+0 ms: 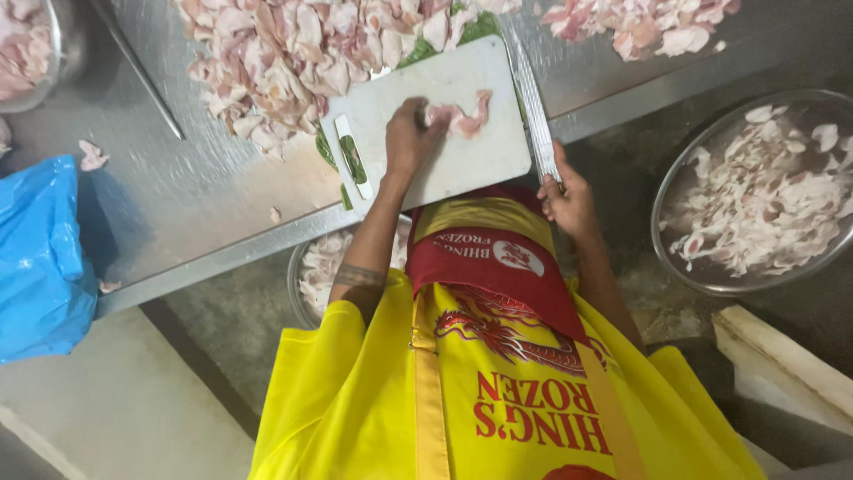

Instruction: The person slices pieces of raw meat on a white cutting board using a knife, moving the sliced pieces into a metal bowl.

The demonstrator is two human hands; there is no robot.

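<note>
Strip of raw pale-pink meat [459, 116] lies on a white cutting board [435, 120], toward the board's far right part. Left hand [409, 140] rests on the board w/ fingers [418, 114] curled down onto the near end of the strip, pinning it; touching, not lifted.

Right hand [569, 203] sits off the board's near right corner, over the surface edge, fingers closed round the handle of a long knife [533, 102]. Blade runs along the board's right edge, pointing away from the person; it's just beside the board, apart from the strip.

Board sits on a metal surface [178, 187]. On its left part lies a small white & green object [353, 158], too small to tell what. Behind the board, a big heap of cut meat pieces [284, 62] spreads over the surface, touching the board's far edge. Second, smaller pile [640, 22] at far right. A few loose scraps near a blue plastic bag [40, 258] at left.

Right of the person, below surface level, a round metal bowl [675, 258] holds more pale meat pieces. Another bowl [298, 293] w/ meat shows partly under the surface edge by the left arm. Person wears a yellow & red apron [480, 391].
</note>
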